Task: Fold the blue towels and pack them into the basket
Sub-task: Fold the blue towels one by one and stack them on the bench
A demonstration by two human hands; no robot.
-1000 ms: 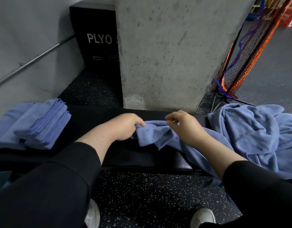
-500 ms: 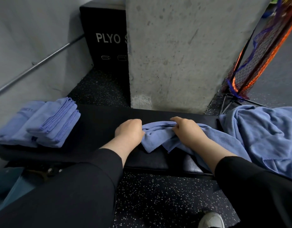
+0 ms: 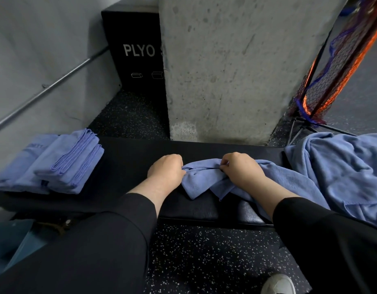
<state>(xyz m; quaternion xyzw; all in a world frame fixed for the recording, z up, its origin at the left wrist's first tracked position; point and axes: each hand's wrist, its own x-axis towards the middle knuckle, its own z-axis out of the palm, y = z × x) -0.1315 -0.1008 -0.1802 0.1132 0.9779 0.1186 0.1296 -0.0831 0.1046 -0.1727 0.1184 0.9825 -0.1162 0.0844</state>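
Since a second ago both hands, left hand (image 3: pixel 165 169) and right hand (image 3: pixel 239 169), have settled at frame centre, fingers pinching the crumpled blue terry towel (image 3: pixel 201 182) on the black padded bench (image 3: pixel 128 160), edge located, fold evidently imminent.

The towel (image 3: pixel 201 180) at centre is soft matt blue cloth with a fine nap and a stitched hem. The pile (image 3: pixel 340 172) at 3 o'clock is the same cloth, rumpled. The stack (image 3: pixel 64 166) at 9 o'clock is the same cloth, its folded edges showing corded hems. The bench (image 3: pixel 128 164) beneath is black padded vinyl, faintly grained, with a dull sheen near its front edge. The pillar (image 3: pixel 236 66) at 12 o'clock is bare rough concrete, pitted and stained. The box (image 3: pixel 136 52) at 11 o'clock is matt black with white print. The rail (image 3: pixel 49 87) at 10 o'clock is dull grey metal. The floor (image 3: pixel 204 257) at 6 o'clock is black speckled rubber. The net (image 3: pixel 340 54) at 2 o'clock is orange and blue mesh cord. The sleeves (image 3: pixel 102 240) are matt black cloth.
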